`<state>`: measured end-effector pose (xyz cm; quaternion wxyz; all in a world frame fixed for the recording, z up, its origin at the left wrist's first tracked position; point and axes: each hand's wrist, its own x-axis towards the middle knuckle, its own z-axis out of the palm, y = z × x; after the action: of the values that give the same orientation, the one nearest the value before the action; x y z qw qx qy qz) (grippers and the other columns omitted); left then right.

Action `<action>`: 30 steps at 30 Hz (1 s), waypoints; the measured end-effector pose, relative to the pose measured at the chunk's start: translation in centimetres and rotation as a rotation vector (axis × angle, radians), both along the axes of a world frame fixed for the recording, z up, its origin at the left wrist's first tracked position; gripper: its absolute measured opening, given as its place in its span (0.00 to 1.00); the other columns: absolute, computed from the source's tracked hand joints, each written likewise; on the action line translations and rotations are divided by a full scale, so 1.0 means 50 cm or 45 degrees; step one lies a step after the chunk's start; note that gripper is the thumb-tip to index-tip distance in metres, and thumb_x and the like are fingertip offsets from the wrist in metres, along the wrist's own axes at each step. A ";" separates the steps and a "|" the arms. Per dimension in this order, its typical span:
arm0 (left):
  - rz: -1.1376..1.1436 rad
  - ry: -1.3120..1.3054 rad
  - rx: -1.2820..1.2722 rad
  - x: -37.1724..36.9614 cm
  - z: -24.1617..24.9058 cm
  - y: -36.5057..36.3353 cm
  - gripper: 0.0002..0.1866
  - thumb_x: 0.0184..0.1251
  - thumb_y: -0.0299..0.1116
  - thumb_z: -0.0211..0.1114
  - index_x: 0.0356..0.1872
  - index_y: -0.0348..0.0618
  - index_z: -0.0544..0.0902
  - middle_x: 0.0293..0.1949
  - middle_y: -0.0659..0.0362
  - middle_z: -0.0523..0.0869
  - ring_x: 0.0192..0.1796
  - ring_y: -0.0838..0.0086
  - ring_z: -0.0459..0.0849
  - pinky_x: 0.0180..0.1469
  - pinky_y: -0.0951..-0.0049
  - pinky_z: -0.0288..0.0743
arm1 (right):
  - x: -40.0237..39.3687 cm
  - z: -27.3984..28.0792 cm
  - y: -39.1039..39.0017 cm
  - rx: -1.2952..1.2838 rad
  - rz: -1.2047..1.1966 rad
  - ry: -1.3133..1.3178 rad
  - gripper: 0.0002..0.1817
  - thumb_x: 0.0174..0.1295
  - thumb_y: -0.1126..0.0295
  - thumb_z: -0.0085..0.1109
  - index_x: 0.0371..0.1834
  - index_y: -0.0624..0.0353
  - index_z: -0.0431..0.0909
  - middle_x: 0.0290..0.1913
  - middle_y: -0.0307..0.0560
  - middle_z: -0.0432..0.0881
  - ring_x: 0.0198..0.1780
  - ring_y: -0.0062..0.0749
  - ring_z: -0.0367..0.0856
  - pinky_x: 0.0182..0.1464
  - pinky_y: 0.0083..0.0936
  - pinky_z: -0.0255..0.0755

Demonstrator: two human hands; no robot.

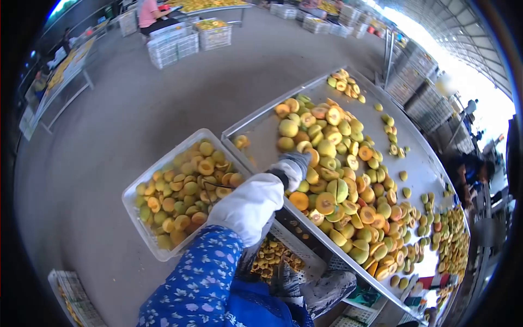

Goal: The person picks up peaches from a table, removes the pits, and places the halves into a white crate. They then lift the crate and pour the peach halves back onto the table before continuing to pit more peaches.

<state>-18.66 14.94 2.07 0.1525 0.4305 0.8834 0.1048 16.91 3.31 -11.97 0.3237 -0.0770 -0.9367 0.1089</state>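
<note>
My left hand (295, 166), in a grey glove with a white cuff, reaches over the metal table (260, 146) to the near-left edge of a heap of halved yellow peaches (338, 188). Its fingertips are at a peach half (311, 157); the hand itself hides how the fingers are bent. Under my forearm is a white plastic crate (143, 231) of peach halves, against the table's left side. My right hand (286, 280), in a dark striped glove, is low beside my lap, close to a crate of small cut pieces (272, 259). Its fingers are not clear.
More halves spread toward the table's right end, where another person (471, 173) bends. A crate (76, 300) stands on the floor at lower left. Farther back are a second fruit table (68, 71), stacked crates (173, 46) beside a seated person, and tall crate stacks (414, 71) at right.
</note>
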 end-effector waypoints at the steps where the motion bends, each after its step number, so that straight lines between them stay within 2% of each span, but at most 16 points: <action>1: 0.183 -0.085 0.228 0.005 -0.037 0.025 0.24 0.56 0.38 0.60 0.53 0.42 0.70 0.46 0.46 0.80 0.51 0.57 0.78 0.51 0.64 0.73 | -0.012 0.045 0.006 -0.052 0.067 -0.040 0.18 0.65 0.65 0.48 0.55 0.63 0.68 0.25 0.42 0.71 0.24 0.34 0.70 0.28 0.28 0.67; 2: 0.648 -0.550 0.403 0.072 0.126 -0.040 0.19 0.68 0.43 0.45 0.53 0.46 0.72 0.45 0.48 0.80 0.49 0.56 0.79 0.51 0.62 0.72 | -0.024 0.111 0.011 -0.104 0.120 -0.084 0.17 0.63 0.67 0.50 0.53 0.64 0.68 0.26 0.43 0.73 0.25 0.36 0.72 0.28 0.29 0.68; 4: 0.143 -0.107 0.177 0.058 0.051 -0.031 0.20 0.61 0.43 0.56 0.51 0.44 0.73 0.46 0.48 0.80 0.51 0.56 0.78 0.52 0.64 0.72 | -0.033 0.226 0.018 -0.217 0.197 -0.184 0.16 0.60 0.71 0.54 0.50 0.64 0.68 0.27 0.46 0.76 0.27 0.39 0.74 0.29 0.31 0.70; 6: 0.240 -0.273 0.776 0.094 0.090 -0.103 0.20 0.55 0.39 0.63 0.48 0.43 0.75 0.45 0.48 0.80 0.49 0.57 0.79 0.51 0.65 0.72 | -0.021 0.229 0.029 -0.299 0.212 -0.247 0.16 0.59 0.72 0.55 0.49 0.65 0.69 0.28 0.48 0.77 0.28 0.40 0.76 0.30 0.33 0.71; 9: 0.218 -1.287 1.468 0.134 0.090 -0.200 0.13 0.60 0.30 0.60 0.46 0.40 0.75 0.43 0.57 0.80 0.44 0.69 0.79 0.47 0.72 0.74 | -0.004 0.148 0.056 -0.070 0.111 -0.134 0.29 0.51 0.77 0.59 0.57 0.69 0.61 0.40 0.60 0.77 0.36 0.55 0.77 0.36 0.41 0.74; 10: -0.305 -0.112 1.633 0.132 0.052 -0.238 0.11 0.65 0.31 0.55 0.45 0.39 0.75 0.42 0.58 0.79 0.42 0.72 0.79 0.47 0.76 0.74 | -0.015 0.156 0.063 -0.087 0.150 -0.058 0.31 0.50 0.77 0.59 0.59 0.69 0.60 0.43 0.61 0.76 0.38 0.56 0.77 0.39 0.40 0.74; 11: 0.169 -1.346 1.807 0.188 0.065 -0.267 0.12 0.68 0.37 0.53 0.44 0.40 0.75 0.39 0.59 0.79 0.37 0.73 0.80 0.44 0.76 0.76 | -0.032 0.211 0.053 -0.095 0.121 -0.047 0.30 0.51 0.78 0.59 0.58 0.70 0.60 0.45 0.62 0.76 0.41 0.55 0.77 0.42 0.40 0.74; 12: 0.586 -1.931 1.661 0.225 0.089 -0.292 0.17 0.68 0.45 0.52 0.44 0.41 0.75 0.37 0.59 0.79 0.34 0.71 0.81 0.38 0.69 0.79 | -0.051 0.264 0.047 -0.096 0.086 -0.034 0.29 0.51 0.78 0.58 0.58 0.71 0.61 0.47 0.62 0.75 0.43 0.55 0.77 0.44 0.39 0.74; 13: 0.401 -1.647 1.532 0.215 0.010 -0.302 0.20 0.66 0.50 0.53 0.45 0.43 0.74 0.37 0.58 0.80 0.33 0.68 0.81 0.33 0.62 0.80 | -0.054 0.268 0.047 -0.240 0.052 -0.118 0.28 0.52 0.79 0.57 0.57 0.72 0.61 0.47 0.62 0.75 0.44 0.54 0.76 0.46 0.38 0.73; 14: 0.552 -1.876 1.652 0.229 -0.066 -0.294 0.22 0.66 0.51 0.52 0.47 0.43 0.73 0.38 0.57 0.80 0.34 0.68 0.81 0.31 0.59 0.80 | -0.056 0.269 0.046 -0.389 0.023 -0.192 0.26 0.52 0.80 0.56 0.57 0.72 0.62 0.48 0.62 0.75 0.46 0.54 0.76 0.47 0.38 0.73; 17: 0.692 -1.981 1.819 0.298 -0.019 -0.307 0.22 0.68 0.50 0.50 0.51 0.42 0.71 0.44 0.56 0.78 0.46 0.68 0.78 0.48 0.66 0.77 | -0.093 0.345 0.016 -1.004 -0.064 -0.123 0.15 0.62 0.73 0.49 0.49 0.69 0.71 0.45 0.61 0.77 0.45 0.53 0.77 0.45 0.36 0.73; 18: 0.677 -2.008 1.772 0.307 -0.013 -0.314 0.22 0.68 0.50 0.50 0.51 0.42 0.71 0.44 0.56 0.78 0.46 0.68 0.78 0.48 0.66 0.77 | -0.108 0.352 0.012 -1.025 -0.150 -0.084 0.17 0.66 0.62 0.42 0.44 0.64 0.74 0.34 0.63 0.78 0.39 0.58 0.76 0.39 0.40 0.71; 24: 0.352 -1.631 1.520 0.369 0.067 -0.327 0.22 0.70 0.37 0.48 0.60 0.38 0.61 0.52 0.55 0.71 0.53 0.72 0.71 0.57 0.73 0.67 | -0.107 0.288 0.008 -0.712 -0.263 -0.336 0.17 0.66 0.57 0.40 0.41 0.60 0.73 0.30 0.59 0.78 0.28 0.55 0.77 0.28 0.46 0.69; 26: 0.310 -1.521 1.484 0.387 0.096 -0.332 0.23 0.69 0.35 0.49 0.62 0.36 0.58 0.54 0.54 0.69 0.55 0.72 0.70 0.58 0.73 0.66 | -0.108 0.293 0.002 -0.782 -0.313 -0.473 0.15 0.65 0.65 0.41 0.49 0.59 0.70 0.35 0.60 0.77 0.31 0.54 0.77 0.30 0.44 0.70; 28: 0.071 -0.863 1.295 0.401 0.115 -0.340 0.24 0.68 0.32 0.48 0.63 0.35 0.57 0.54 0.54 0.69 0.55 0.71 0.70 0.60 0.72 0.64 | -0.108 0.290 -0.003 -0.854 -0.349 -0.614 0.17 0.63 0.72 0.41 0.56 0.59 0.68 0.40 0.61 0.76 0.33 0.54 0.78 0.32 0.42 0.71; 30: 0.247 -1.038 1.401 0.394 0.098 -0.333 0.23 0.70 0.33 0.46 0.62 0.33 0.58 0.53 0.52 0.70 0.53 0.70 0.71 0.59 0.73 0.64 | -0.108 0.288 -0.008 -0.968 -0.280 -0.440 0.19 0.63 0.71 0.42 0.58 0.57 0.66 0.38 0.61 0.76 0.32 0.54 0.78 0.32 0.43 0.70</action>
<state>1.04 -1.70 6.96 0.2219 0.2904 0.6085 0.7044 11.49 2.90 2.45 0.1202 -0.3073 -0.8566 0.3967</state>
